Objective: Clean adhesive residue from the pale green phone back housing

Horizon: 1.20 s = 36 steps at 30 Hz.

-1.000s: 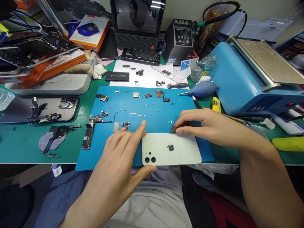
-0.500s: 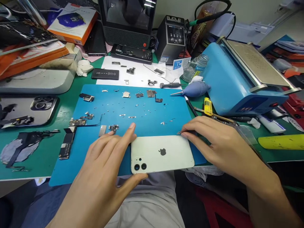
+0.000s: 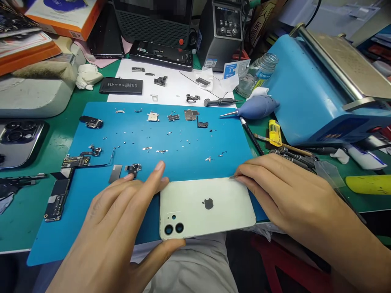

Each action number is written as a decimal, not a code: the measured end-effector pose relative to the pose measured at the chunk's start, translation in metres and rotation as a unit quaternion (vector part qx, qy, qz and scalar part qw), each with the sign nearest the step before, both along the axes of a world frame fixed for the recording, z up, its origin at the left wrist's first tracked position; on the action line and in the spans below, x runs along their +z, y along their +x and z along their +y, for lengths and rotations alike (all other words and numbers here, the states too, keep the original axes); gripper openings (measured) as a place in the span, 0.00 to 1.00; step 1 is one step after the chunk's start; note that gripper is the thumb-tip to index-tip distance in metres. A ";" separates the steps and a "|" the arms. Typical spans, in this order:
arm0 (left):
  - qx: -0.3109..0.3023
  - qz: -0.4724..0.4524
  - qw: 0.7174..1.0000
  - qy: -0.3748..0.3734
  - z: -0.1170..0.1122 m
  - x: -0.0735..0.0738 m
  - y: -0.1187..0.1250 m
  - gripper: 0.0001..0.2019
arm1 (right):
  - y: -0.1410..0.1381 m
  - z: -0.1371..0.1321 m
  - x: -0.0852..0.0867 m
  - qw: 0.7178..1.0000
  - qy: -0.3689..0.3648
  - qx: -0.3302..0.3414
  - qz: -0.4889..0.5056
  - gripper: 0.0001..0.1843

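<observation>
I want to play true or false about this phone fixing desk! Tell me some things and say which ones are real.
1. The white phone lies back side up, with its two camera lenses showing. True.
2. The left hand grips the phone at its camera end. True.
3. The phone rests on a red mat. False: the mat is blue.
4. The right hand holds the yellow lighter. False: the lighter lies on the table, and the hand's fingertips are at the phone's far edge.
5. A blue air blower lies beyond the mat. True.
</observation>
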State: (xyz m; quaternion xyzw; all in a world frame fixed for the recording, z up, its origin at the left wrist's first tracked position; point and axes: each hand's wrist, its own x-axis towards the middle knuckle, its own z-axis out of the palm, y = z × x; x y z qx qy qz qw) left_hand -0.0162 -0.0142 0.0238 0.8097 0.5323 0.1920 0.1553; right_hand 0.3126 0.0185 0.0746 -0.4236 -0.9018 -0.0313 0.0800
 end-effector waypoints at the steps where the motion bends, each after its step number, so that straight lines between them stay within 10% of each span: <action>1: 0.000 0.003 1.000 0.002 0.000 0.000 0.000 0.45 | 0.000 -0.001 0.000 1.000 0.004 0.002 -0.004 0.06; 36: -0.045 0.015 0.999 0.023 0.004 0.000 -0.005 0.50 | -0.026 0.015 0.008 0.998 -0.032 0.018 0.058 0.07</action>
